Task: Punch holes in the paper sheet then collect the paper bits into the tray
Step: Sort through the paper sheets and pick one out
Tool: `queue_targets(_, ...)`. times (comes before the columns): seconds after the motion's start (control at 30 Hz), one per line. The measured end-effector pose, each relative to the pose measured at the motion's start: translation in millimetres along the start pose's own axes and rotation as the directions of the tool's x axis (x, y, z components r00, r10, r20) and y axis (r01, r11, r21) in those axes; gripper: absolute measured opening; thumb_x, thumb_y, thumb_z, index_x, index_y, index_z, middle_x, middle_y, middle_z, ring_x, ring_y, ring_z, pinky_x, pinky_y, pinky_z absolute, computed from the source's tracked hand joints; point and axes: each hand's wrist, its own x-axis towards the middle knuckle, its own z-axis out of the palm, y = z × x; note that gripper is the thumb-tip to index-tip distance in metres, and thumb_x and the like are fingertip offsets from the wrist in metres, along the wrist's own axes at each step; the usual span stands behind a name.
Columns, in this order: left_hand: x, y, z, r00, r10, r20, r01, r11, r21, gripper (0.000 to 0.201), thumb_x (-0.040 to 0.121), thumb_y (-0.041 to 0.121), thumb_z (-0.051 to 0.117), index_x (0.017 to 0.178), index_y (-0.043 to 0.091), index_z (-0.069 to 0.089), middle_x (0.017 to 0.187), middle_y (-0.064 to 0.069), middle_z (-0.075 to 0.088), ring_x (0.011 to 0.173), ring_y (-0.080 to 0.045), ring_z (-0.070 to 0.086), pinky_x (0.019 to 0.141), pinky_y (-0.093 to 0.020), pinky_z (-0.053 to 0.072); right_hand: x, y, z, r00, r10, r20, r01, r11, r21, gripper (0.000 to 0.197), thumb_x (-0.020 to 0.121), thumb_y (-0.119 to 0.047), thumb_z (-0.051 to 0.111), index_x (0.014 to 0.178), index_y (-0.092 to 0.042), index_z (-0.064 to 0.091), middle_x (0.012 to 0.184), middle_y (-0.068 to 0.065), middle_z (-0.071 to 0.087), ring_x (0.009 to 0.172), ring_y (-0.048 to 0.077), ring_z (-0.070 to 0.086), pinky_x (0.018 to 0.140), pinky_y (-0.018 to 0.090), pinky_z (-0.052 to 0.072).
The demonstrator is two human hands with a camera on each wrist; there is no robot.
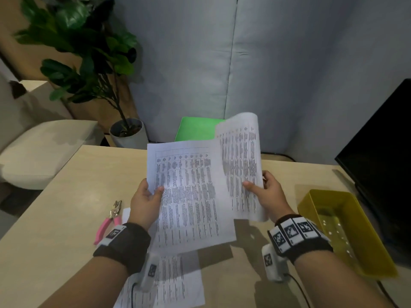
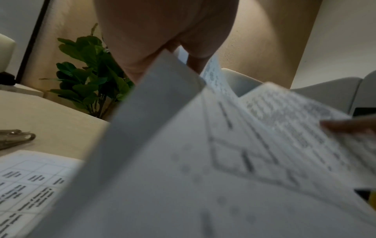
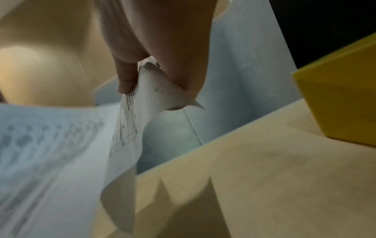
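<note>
Head view: both hands up over the tabletop, each gripping printed paper. Left hand pinches the left edge of a flat printed sheet, thumb on top, fingers under. Right hand pinches a second printed sheet, thumb on its face; this sheet stands more upright, top curling over, and overlaps the right side of the first. Both sheets held clear of the tabletop. Another printed sheet lies flat on the tabletop below the left wrist. Hole punch with pink handles lies on the tabletop just left of the left wrist, untouched. Yellow tray sits on the tabletop right of the right hand, small white paper bits scattered on its floor. Green folder at the far tabletop edge behind the sheets. Black monitor far right, potted plant far left. Right wrist view: fingers and thumb clamp a crumpled paper edge.
</note>
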Motion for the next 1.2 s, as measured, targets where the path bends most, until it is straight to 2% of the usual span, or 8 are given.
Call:
queue_targets(0.07,-2,0,-2,0.996,0.022,-0.085,-0.019,0.999,0.037,0.010,0.096,0.014,0.051,0.106,0.015,0.050,0.107,-0.007,0.063,0.088,-0.021,0.059,0.065,-0.017,0.046,-7,-22,0,0.996,-0.059,0.065,0.057,0.998,0.029,0.031,0.082,-0.014,0.071,0.110,-0.014,0.058,0.105,0.001,0.071,0.092,0.019,0.071,0.072,0.029,0.059)
queue_targets(0.17,-4,-2,-7,0.983,0.019,-0.183,-0.007,0.997,0.071,0.005,0.096,0.013,0.050,0.101,0.014,0.049,0.098,-0.005,0.061,0.079,-0.018,0.056,0.054,-0.017,0.037,-18,-51,1,0.977,-0.112,0.183,0.088,0.987,0.136,0.038,0.075,-0.010,0.073,0.110,-0.014,0.059,0.107,0.006,0.072,0.094,0.022,0.071,0.076,0.035,0.059)
queue_targets(0.43,-5,6,-17,0.993,0.042,-0.114,-0.050,0.997,-0.064,0.015,0.094,0.020,0.054,0.109,0.025,0.054,0.106,0.005,0.066,0.098,-0.020,0.064,0.087,-0.038,0.051,-35,-83,20,0.844,-0.082,0.531,-0.049,0.972,0.229,0.064,0.065,-0.006,0.076,0.123,-0.005,0.050,0.115,0.018,0.067,0.101,0.034,0.067,0.076,0.039,0.059)
queue_targets(0.6,-13,37,-24,0.996,0.045,-0.071,-0.061,0.968,-0.243,0.028,0.098,0.009,0.037,0.099,0.029,0.056,0.099,0.002,0.062,0.096,-0.023,0.061,0.089,-0.041,0.048,-36,-74,39,0.891,-0.044,0.453,-0.040,0.984,0.174,0.053,0.076,-0.006,0.070,0.125,-0.003,0.053,0.118,0.018,0.066,0.105,0.035,0.066,0.081,0.043,0.059)
queue_targets(0.83,-16,50,-38,1.000,0.029,0.004,-0.026,0.940,-0.341,0.036,0.084,0.010,0.069,0.117,0.015,0.057,0.103,-0.012,0.071,0.091,-0.031,0.070,0.075,-0.048,0.059,-31,-54,56,0.968,-0.029,0.251,0.024,0.999,0.025,0.068,0.058,-0.042,0.087,0.116,-0.018,0.062,0.125,0.009,0.061,0.106,0.026,0.066,0.091,0.049,0.053)
queue_targets(0.93,-14,51,-43,1.000,0.020,-0.015,-0.024,0.929,-0.370,0.028,0.090,0.033,0.062,0.114,0.019,0.060,0.105,-0.015,0.070,0.094,-0.034,0.068,0.085,-0.056,0.055,-37,-52,61,0.960,0.005,0.279,-0.017,0.999,0.039,0.055,0.069,-0.021,0.081,0.117,-0.012,0.055,0.116,0.007,0.067,0.103,0.027,0.067,0.093,0.050,0.052)
queue_targets(1.07,-19,53,-54,0.996,-0.025,0.085,0.062,0.878,-0.475,0.072,0.076,0.076,0.033,0.117,0.025,0.063,0.117,-0.012,0.068,0.109,-0.031,0.063,0.100,-0.054,0.044,-42,-44,73,0.960,0.002,0.279,0.012,0.999,-0.050,0.059,0.073,-0.012,0.079,0.120,-0.009,0.044,0.115,0.009,0.064,0.098,0.020,0.066,0.083,0.036,0.057)
queue_targets(1.2,-16,46,-65,0.995,-0.019,0.096,0.061,0.887,-0.458,0.056,0.082,0.026,0.069,0.130,0.020,0.040,0.122,-0.011,0.066,0.107,-0.028,0.066,0.093,-0.049,0.049,-41,-34,88,0.981,-0.010,0.195,0.022,0.998,-0.056,0.071,0.070,-0.012,0.082,0.119,-0.017,0.030,0.112,0.009,0.065,0.097,0.020,0.067,0.084,0.041,0.055)
